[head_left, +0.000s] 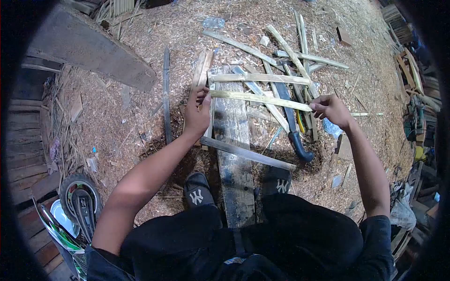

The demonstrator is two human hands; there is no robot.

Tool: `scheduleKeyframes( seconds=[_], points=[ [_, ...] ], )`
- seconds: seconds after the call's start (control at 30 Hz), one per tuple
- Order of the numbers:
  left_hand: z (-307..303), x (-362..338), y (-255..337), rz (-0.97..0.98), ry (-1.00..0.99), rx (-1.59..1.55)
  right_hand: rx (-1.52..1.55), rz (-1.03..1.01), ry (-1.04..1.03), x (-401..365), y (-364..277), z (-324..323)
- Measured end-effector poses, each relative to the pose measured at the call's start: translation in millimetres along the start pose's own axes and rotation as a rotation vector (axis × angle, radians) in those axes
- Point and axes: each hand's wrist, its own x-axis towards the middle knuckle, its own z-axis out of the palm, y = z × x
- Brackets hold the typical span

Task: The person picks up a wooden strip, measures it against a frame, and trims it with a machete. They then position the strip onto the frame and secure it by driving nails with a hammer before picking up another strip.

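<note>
A pale, slightly curved strip of wood or bamboo [260, 98] is held level above a worn plank [239, 178]. My left hand [198, 112] pinches its left end, and my right hand [332, 110] pinches its right end. Just beyond it, a similar strip [267, 78] lies across the plank. Nearer my body, a darker strip [248, 153] crosses the plank at a slant. A long blade with a dark curved handle [299, 146] lies right of the plank, partly hidden under the held strip.
More strips [241, 45] lie in a loose pile beyond the plank. A thick beam [93, 47] juts in at the upper left. My feet in dark sandals [199, 189] flank the plank. A wheel [80, 201] stands at lower left; wood shavings cover the ground.
</note>
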Motion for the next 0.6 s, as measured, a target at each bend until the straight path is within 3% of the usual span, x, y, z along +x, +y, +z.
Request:
scheduleKeyframes(
  seconds=[0.6],
  points=[
    [2.4,-1.3,-3.7,0.01,0.037,0.038,-0.02,0.009,0.016,2.1,9.7,3.5]
  ],
)
